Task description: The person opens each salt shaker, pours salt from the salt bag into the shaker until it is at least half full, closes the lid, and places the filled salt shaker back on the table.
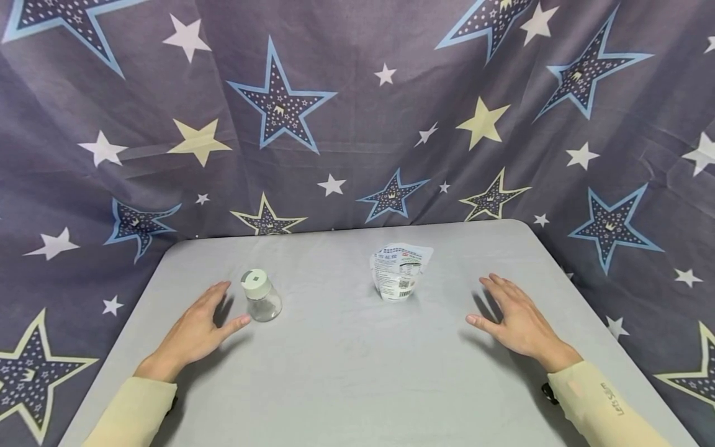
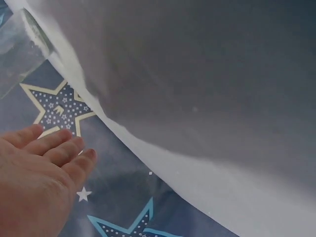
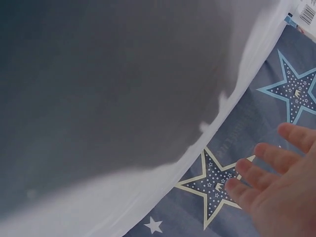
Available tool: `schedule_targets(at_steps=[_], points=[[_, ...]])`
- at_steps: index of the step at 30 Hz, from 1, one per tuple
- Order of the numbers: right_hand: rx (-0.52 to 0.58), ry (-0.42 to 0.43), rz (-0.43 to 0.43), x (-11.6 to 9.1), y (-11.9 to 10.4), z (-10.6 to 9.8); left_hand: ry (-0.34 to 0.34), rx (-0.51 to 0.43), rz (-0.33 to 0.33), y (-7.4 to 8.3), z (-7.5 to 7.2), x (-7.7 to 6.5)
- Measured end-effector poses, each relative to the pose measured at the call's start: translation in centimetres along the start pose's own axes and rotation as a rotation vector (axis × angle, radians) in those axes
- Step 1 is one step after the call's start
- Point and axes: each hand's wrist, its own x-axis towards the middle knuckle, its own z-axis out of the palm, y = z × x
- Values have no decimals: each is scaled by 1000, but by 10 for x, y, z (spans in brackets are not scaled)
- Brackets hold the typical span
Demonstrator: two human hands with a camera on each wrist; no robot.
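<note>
While a pale yellow left sleeve (image 1: 134, 413) and right sleeve (image 1: 594, 413) slant in from the near corners, a dark object (image 1: 550, 393) shows beneath the right one, and small lettering (image 1: 611, 399) runs along that sleeve. Past the sleeves, the left hand (image 1: 192, 329) hangs over the left side of a light grey table (image 1: 357, 379), its four fingers relaxed and close side by side, its thumb standing apart. The thumb tip is just beside an upright clear jar (image 1: 265, 307) with a pale lid (image 1: 255, 283); whether they touch I cannot tell. The right hand (image 1: 519, 320) is over the table's right side, its fingers loosely straight, with small gaps between them, the thumb spread away. Farther on, between the hands but nearer the right one, a white printed pouch (image 1: 393, 279) stands on the table, well apart from the jar. Behind the table's far edge hangs a dark grey-blue cloth (image 1: 349, 130) with blue, yellow and white stars (image 1: 480, 123).
</note>
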Motion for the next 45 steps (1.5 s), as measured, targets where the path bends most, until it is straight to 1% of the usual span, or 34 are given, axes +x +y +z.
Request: schedule_targets(at_steps=[5,18,23,27,32,40,45], points=[[5,-6,-5,0,-2,0,8,-4,-11,0,2,2],[7,-7,-12,-1,-7,4,37,-50,-34,9,6,10],[14,1,-22,-1,-8,6,26,-69,-53,11,6,13],[17,6,-28,0,-8,5,36,-80,-43,10,8,15],[17,12,-39,-1,-9,7,51,-116,-26,8,12,17],[23,18,-54,-1,-11,9,39,-155,-51,9,14,20],[23,17,-54,-1,-12,9,49,-172,-44,10,15,22]])
